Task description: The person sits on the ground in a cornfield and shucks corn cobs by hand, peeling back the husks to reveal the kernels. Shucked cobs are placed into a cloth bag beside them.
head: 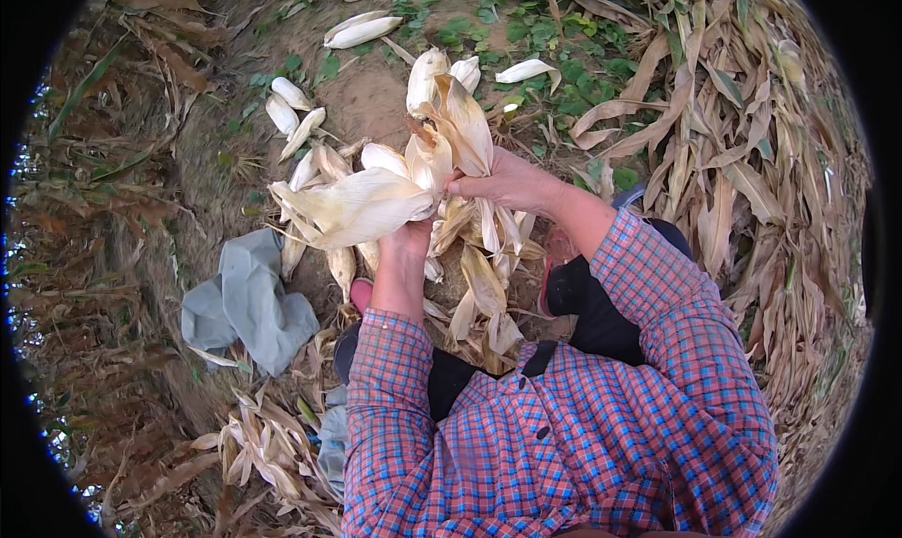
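Observation:
An ear of corn (428,163) is between my hands, its dry, pale husk pulled open to both sides. My left hand (407,240) grips it from below, partly covered by a broad husk leaf (352,207) that spreads left. My right hand (511,182) pinches another bunch of husk leaves (465,118) that stands up and hangs down past the fingers. How much of the kernels is bare cannot be made out. Under and around my hands lies a heap of corn ears (342,263) and loose husks (486,284), between my feet.
Several pale ears (283,115) lie on the soil ahead, with another ear (363,30) farther off and a husk piece (528,71) by green weeds (585,80). A grey-green cloth or sack (261,302) lies left. Dry corn stalks (747,129) are heaped right; more stalks (91,270) line the left.

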`<state>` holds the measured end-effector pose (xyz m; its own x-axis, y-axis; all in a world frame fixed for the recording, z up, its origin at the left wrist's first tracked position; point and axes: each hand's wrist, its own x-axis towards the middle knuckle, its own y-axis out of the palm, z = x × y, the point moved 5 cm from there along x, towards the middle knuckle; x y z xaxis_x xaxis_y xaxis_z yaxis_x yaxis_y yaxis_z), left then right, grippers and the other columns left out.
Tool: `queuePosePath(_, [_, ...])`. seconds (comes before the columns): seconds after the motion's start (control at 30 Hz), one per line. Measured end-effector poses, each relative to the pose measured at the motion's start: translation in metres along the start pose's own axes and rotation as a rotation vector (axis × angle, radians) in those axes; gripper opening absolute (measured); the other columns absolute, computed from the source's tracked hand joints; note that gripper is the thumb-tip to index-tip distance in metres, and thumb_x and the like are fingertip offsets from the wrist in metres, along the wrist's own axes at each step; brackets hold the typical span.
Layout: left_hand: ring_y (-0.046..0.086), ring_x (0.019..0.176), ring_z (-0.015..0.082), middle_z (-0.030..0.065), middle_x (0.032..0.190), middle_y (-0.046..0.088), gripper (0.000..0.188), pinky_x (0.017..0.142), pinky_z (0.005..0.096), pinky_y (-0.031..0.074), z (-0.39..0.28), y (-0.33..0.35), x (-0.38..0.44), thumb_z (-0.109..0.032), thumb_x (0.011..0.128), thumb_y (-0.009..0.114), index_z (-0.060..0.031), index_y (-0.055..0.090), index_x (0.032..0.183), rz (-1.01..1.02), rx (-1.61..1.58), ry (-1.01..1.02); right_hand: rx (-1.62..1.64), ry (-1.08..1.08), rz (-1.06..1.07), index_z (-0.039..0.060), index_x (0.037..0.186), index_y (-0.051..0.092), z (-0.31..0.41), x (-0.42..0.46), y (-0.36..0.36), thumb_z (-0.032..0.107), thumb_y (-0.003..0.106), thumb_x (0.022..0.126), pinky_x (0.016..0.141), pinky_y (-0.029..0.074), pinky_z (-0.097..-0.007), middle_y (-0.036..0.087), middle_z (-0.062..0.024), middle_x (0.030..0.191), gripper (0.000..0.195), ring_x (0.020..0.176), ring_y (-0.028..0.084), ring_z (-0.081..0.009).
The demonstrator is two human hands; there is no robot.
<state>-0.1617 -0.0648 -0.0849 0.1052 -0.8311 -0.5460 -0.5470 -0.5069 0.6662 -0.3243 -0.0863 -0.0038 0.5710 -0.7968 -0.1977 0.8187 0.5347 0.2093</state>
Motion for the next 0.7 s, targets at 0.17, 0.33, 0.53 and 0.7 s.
queuePosePath(0.17, [0.058,0.109,0.028,0.0105,0.124,0.057,0.052,0.092,0.0436,0.05,0.007,0.002,-0.002,-0.049,0.096,0.042,-0.0082,0.049,0.129,0.066,0.07,-0.064,0.174,0.028,0.048,-0.0001,0.129,0.05,0.014,0.0,0.004,0.013,0.075,0.077,0.097,0.042,-0.0318,0.06,-0.0087,0.119,0.059,0.107,0.057,-0.0166])
queuePosePath(0.33, [0.058,0.104,0.0282,0.0115,0.117,0.059,0.051,0.089,0.0422,0.051,0.006,-0.008,0.006,-0.05,0.095,0.043,-0.0076,0.053,0.121,0.096,0.011,-0.025,-0.35,-0.056,0.088,0.005,0.117,0.06,0.02,-0.006,0.026,0.019,0.079,0.07,0.09,0.046,-0.0321,0.063,-0.0078,0.113,0.052,0.102,0.06,-0.0169])
queuePosePath(0.53, [0.055,0.109,0.026,0.0127,0.118,0.057,0.054,0.099,0.0389,0.043,0.015,0.009,-0.014,-0.047,0.098,0.037,-0.0042,0.048,0.129,0.661,-0.054,-0.232,-1.074,-0.792,-0.085,0.0134,0.098,0.063,0.044,-0.019,0.055,0.019,0.073,0.067,0.078,0.048,-0.0364,0.061,-0.006,0.091,0.033,0.089,0.06,-0.0286])
queuePosePath(0.7, [0.056,0.108,0.0228,0.012,0.125,0.053,0.049,0.098,0.0351,0.042,-0.005,0.026,-0.047,-0.036,0.1,0.038,-0.0057,0.04,0.139,0.318,0.695,0.699,-0.96,-0.777,0.168,0.0116,0.098,0.062,0.032,-0.023,0.074,0.013,0.07,0.069,0.08,0.047,-0.0375,0.064,-0.0072,0.089,0.03,0.088,0.06,-0.0287])
